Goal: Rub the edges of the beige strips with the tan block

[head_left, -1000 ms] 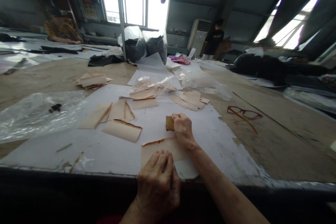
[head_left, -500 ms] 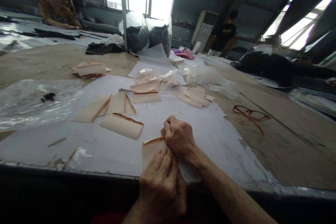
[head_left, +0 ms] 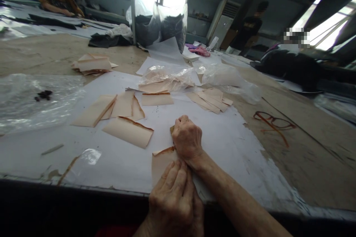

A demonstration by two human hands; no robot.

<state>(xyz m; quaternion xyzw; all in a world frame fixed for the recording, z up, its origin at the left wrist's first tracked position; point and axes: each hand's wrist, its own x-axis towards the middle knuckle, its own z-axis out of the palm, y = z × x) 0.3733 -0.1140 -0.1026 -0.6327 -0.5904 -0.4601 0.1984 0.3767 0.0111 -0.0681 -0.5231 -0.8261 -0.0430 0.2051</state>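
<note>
Left hand (head_left: 175, 196): fingers together, slightly bent, lying on pale piece (head_left: 159, 166) at white sheet's (head_left: 222, 140) near edge; can't tell from here if it's gripping. Right hand (head_left: 188, 137): curled tight round tan block (head_left: 171, 130), mostly hidden, just beyond the piece's far side. Brown-edged piece (head_left: 129, 135) farther left, glasses (head_left: 274, 121) right.

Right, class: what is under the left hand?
A pale sheet with a brown far edge juts from under the left hand; what the hand covers cannot be seen.
</note>
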